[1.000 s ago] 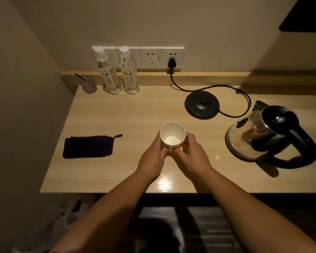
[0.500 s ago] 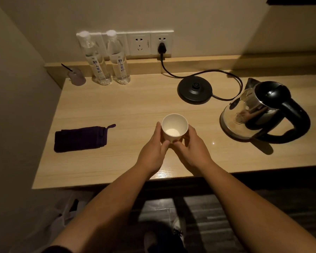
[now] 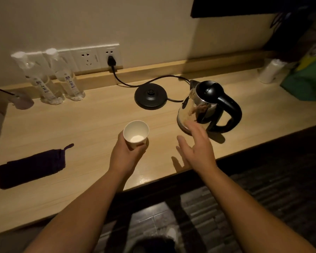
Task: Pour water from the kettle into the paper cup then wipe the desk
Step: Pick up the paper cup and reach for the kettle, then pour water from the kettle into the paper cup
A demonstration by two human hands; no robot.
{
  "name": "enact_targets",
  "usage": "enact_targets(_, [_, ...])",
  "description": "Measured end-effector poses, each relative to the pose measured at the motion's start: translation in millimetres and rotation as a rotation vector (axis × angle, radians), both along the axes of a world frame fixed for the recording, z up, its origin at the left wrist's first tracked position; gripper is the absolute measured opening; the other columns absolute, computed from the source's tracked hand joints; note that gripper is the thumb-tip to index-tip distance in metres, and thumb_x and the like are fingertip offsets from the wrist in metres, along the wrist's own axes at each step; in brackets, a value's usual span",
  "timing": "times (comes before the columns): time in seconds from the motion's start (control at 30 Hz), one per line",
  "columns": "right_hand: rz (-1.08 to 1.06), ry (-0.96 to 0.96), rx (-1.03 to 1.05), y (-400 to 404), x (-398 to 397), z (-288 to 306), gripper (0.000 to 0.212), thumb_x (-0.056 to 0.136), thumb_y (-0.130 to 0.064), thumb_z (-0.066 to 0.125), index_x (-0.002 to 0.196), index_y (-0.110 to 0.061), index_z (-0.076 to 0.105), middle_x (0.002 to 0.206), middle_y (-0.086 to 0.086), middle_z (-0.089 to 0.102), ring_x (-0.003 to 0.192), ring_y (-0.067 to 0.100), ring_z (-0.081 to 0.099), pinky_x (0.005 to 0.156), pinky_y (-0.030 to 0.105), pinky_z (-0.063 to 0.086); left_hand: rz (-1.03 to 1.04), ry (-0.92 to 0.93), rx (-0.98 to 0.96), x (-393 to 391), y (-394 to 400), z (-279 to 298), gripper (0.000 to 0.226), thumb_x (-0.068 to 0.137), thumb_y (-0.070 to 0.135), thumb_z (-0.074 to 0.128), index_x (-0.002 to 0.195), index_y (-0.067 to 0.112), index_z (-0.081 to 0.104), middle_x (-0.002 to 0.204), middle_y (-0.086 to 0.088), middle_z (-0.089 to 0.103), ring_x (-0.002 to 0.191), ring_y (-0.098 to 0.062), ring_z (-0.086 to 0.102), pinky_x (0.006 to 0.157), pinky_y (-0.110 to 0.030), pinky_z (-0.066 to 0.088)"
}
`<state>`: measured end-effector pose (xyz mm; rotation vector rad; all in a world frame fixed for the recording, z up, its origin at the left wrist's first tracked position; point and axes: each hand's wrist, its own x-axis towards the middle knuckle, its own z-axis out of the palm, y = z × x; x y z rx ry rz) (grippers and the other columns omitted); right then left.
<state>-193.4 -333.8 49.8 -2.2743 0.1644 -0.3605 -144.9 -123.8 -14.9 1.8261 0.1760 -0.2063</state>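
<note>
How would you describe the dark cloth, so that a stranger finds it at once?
Start at the wooden desk and go to its left end, in front of the two water bottles. The dark cloth lies flat there, left of the paper cup. It is the only soft, folded, purple-black thing, with a small loop at one corner.

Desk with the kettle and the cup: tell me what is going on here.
A person stands at the desk. The left hand holds the paper cup upright on the desk; it looks empty. The right hand is open, reaching toward the kettle, not touching it. The kettle stands off its base. The dark cloth lies folded at the left, untouched.
</note>
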Motion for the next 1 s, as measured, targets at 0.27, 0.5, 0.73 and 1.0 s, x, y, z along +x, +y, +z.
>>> enact_targets(0.27, [-0.4,-0.015,0.102,-104.8,17.8,41.6,0.067,0.087,-0.04,0.063,0.144,-0.024,0.033,0.15,-0.004,0.028,0.137,0.012,0.029,0.105,0.031,0.033,-0.06,-0.021,0.083,11.0,-24.8,-0.7,0.077,0.081,0.021,0.078,0.143,0.027,0.032,0.121,0.01,0.05,0.105,-0.01,0.05,0.06,-0.005,0.042])
enact_targets(0.5, [-0.224,0.21,0.369,-132.9,34.5,30.8,0.039,0.084,-0.034,0.069,0.118,-0.021,0.054,0.104,-0.002,0.061,0.099,0.016,0.059,0.07,0.023,0.044,-0.087,-0.022,0.172,19.2,-22.7,-6.9,0.082,0.079,0.03,0.08,0.144,0.027,0.03,0.128,0.006,0.051,0.113,-0.016,0.05,0.087,-0.029,0.043])
enact_targets(0.73, [-0.245,0.152,0.417,-131.9,33.7,30.7,0.031,0.084,-0.03,0.071,0.11,-0.02,0.057,0.1,-0.003,0.061,0.093,0.012,0.059,0.067,0.022,0.043,-0.095,-0.026,0.235,19.8,-24.4,-9.0,0.085,0.079,0.033,0.079,0.145,0.027,0.027,0.134,0.004,0.05,0.12,-0.019,0.049,0.094,-0.034,0.045])
enact_targets(1.0, [-0.046,0.175,0.258,-122.8,28.7,69.4,0.031,0.08,-0.024,0.075,0.106,-0.024,0.058,0.096,-0.01,0.06,0.09,0.004,0.056,0.068,0.022,0.045,-0.105,-0.034,0.264,20.5,-24.1,-4.5,0.08,0.08,0.031,0.079,0.143,0.027,0.029,0.127,0.01,0.051,0.116,-0.016,0.05,0.093,-0.034,0.046])
